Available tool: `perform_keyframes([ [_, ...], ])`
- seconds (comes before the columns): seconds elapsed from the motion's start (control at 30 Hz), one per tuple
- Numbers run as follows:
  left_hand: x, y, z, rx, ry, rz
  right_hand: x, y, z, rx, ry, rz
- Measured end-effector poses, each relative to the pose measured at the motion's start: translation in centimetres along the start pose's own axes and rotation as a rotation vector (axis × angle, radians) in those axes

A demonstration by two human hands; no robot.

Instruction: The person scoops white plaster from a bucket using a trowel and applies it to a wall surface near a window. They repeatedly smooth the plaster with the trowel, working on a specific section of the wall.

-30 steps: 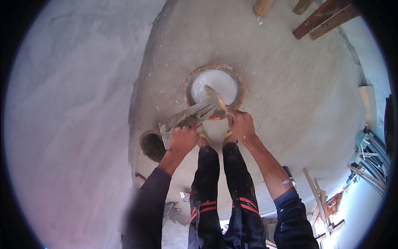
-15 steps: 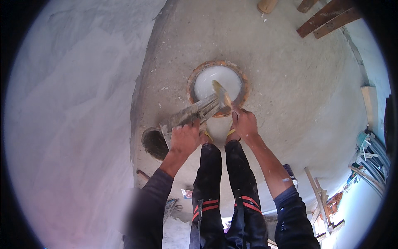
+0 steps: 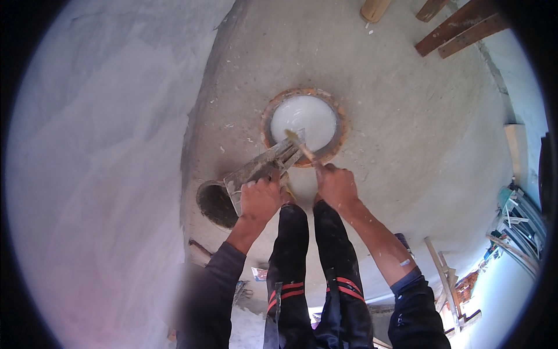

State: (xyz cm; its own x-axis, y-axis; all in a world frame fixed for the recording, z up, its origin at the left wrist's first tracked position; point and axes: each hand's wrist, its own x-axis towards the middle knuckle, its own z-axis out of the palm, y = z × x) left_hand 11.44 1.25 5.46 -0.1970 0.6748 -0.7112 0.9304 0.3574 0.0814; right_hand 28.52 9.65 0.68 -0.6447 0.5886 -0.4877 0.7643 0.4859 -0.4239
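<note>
My left hand [image 3: 260, 198] is closed around the handle of a long, flat plastering trowel [image 3: 251, 171], smeared with grey-white residue. One end of the trowel reaches over the near rim of a round tub [image 3: 344, 123] on the floor. White liquid [image 3: 299, 113] lies inside that tub. In my right hand [image 3: 338, 186], fingers wrapped round its handle, is a paintbrush [image 3: 308, 154]. Its pale bristles meet or overlap the trowel's far end above the liquid; actual contact is hard to make out.
A dark round container [image 3: 214, 205] stands beside the trowel's near end. Along the left rises a whitish wall [image 3: 104, 145]. Wooden planks [image 3: 459, 29] lean at the far right, with stacked lengths of material [image 3: 523, 224] at the right edge. My legs [image 3: 290, 244] straddle the near floor.
My right hand has moved slightly left and nearer, swinging the brush so its bristles lie lower and further left, across the trowel's end. The left hand and trowel have barely moved.
</note>
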Motion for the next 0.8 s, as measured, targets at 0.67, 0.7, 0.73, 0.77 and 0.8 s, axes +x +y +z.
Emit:
perform_keyframes([
  [0.67, -1.8, -0.8, -0.9, -0.174, 0.092, -0.202, 3.7, 7.0, 6.1, 0.293, 0.010, 0.414],
  [0.7, -1.7, -0.5, -1.0, -0.296, 0.156, -0.172, 3.6, 7.1, 7.2, 0.270, 0.040, 0.428],
  [0.73, -2.0, -0.7, -1.0, -0.413, 0.218, -0.159, 3.8, 6.2, 7.4, 0.254, 0.059, 0.427],
  [0.77, -2.1, -0.9, -1.1, -0.529, 0.279, -0.143, 3.6, 5.9, 7.1, 0.330, 0.048, 0.411],
  [0.8, -2.0, -1.1, -0.9, -0.593, 0.326, -0.117, 3.0, 5.9, 6.6, 0.406, 0.039, 0.396],
])
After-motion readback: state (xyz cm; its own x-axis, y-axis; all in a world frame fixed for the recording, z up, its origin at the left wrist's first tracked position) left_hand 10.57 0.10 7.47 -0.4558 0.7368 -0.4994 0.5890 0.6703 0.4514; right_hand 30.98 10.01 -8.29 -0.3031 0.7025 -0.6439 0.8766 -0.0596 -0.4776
